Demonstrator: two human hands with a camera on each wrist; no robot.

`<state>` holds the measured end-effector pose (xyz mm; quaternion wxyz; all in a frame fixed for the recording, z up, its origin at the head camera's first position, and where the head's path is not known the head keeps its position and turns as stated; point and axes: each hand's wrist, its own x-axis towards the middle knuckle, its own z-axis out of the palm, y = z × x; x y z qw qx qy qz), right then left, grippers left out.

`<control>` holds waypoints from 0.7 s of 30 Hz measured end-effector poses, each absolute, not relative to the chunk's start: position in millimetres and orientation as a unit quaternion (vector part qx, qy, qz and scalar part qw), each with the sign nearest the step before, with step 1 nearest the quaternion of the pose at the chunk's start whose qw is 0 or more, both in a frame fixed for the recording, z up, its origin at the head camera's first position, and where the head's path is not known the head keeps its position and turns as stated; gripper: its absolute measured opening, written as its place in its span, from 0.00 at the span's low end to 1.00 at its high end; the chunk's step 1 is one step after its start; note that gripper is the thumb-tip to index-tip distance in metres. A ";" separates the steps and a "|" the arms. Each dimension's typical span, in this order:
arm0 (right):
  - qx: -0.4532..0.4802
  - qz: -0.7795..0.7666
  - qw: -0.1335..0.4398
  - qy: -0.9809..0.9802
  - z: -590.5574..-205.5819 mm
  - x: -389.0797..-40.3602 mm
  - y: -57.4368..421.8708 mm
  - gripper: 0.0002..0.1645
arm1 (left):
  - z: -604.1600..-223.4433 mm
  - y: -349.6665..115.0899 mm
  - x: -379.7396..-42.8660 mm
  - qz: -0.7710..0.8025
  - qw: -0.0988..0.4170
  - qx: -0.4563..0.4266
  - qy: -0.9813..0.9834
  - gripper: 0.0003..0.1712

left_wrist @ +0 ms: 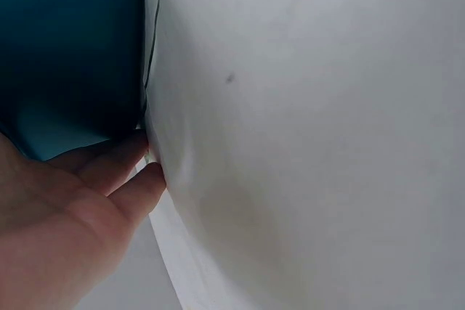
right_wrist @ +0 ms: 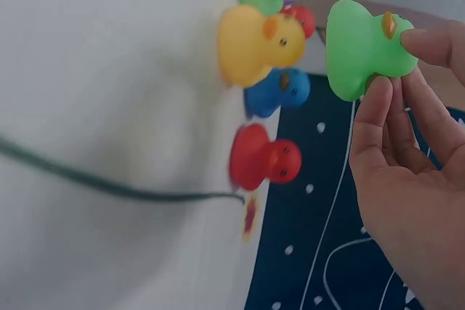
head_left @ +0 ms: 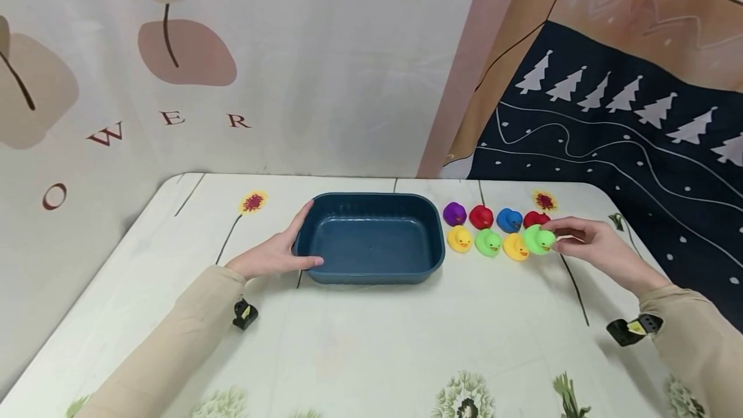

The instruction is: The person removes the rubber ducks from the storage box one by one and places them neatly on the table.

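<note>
A dark blue plastic tub [head_left: 371,269] with nothing in it sits on the table. My left hand [head_left: 275,253] holds its left end, thumb at the near corner and fingers along the side. In the left wrist view, the left fingers [left_wrist: 138,190] lie against the tub wall [left_wrist: 73,49]. My right hand [head_left: 598,247] pinches a green rubber duck [head_left: 538,240] between thumb and fingertips. The right wrist view shows this duck [right_wrist: 363,49] raised off the table. Close beside it are a red duck [head_left: 534,218] and a yellow duck [head_left: 515,247].
Right of the tub stand two rows of ducks: purple [head_left: 455,214], red [head_left: 481,217] and blue [head_left: 509,220] behind, yellow [head_left: 460,238] and green [head_left: 488,242] in front. A flower-print cloth [head_left: 360,340] covers the table. Printed curtains [head_left: 348,82] hang behind it.
</note>
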<state>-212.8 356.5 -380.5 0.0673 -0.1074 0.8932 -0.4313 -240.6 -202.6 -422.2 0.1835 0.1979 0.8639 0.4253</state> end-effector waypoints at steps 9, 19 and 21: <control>-0.093 -0.415 0.073 0.902 -385.8 -215.0 369.6 0.24 | -422.9 -202.8 -241.7 0.420 0.184 0.198 0.866 0.63; -0.063 -0.388 0.115 0.912 -395.0 -223.5 379.1 0.26 | -423.6 -202.8 -242.1 0.419 0.180 0.201 0.867 0.62; -0.064 -0.397 0.122 0.907 -397.8 -225.1 380.7 0.26 | -423.5 -202.8 -242.1 0.419 0.180 0.200 0.867 0.62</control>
